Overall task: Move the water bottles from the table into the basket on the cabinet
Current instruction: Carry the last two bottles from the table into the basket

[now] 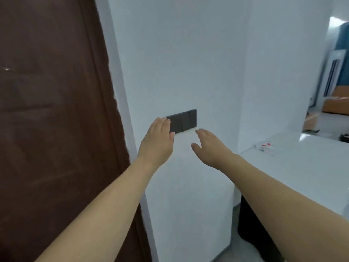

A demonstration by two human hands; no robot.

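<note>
Both my arms reach forward toward a white wall. My left hand (158, 140) is open, fingers together, with its fingertips at the left end of a dark switch panel (184, 121). My right hand (209, 146) is open too, palm down, just below and right of that panel. Neither hand holds anything. On the white table (302, 167) at the right lie what look like clear water bottles (265, 146) with red and white labels, blurred and small. No basket or cabinet is in view.
A dark brown door (56, 110) fills the left side. A white wall corner (188, 205) stands straight ahead. Under the table is a dark shape (253, 224). Beyond the table, a room with an orange bench (334, 103) shows at far right.
</note>
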